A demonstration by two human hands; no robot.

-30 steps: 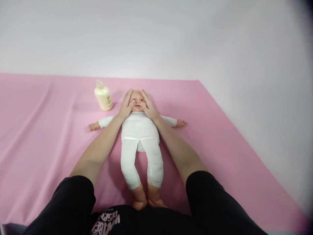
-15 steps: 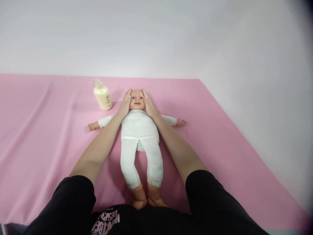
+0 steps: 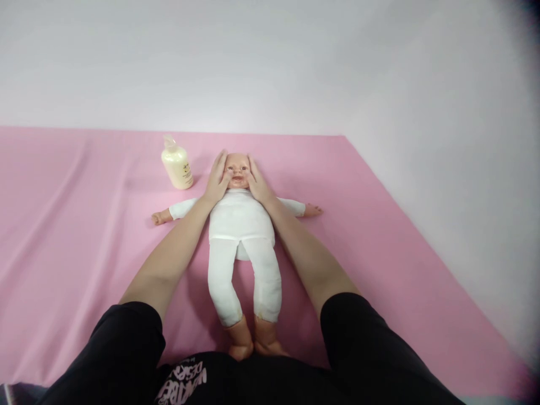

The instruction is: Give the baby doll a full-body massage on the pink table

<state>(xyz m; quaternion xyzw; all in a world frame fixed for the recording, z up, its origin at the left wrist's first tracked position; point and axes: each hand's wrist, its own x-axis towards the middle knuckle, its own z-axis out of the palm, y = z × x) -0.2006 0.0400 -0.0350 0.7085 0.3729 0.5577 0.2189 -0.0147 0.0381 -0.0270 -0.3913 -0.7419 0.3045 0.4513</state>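
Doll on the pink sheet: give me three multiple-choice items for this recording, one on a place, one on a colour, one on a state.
1. Where does the bottle stand?
A. Beside the doll's head, on the side of the person's left hand
B. Between the doll's legs
C. On the doll's chest

2. What colour is the doll's suit?
A. Blue
B. White
C. Black

3. How do the hands meet the doll?
A. Both lifted clear of it
B. One pulls a foot
C. Both lie open against the sides of its face

Answers:
1. A: the bottle is upright on the sheet next to the head, near the left hand.
2. B: body, sleeves and legs are white.
3. C: the left hand and right hand cup the cheeks, thumbs near the mouth.
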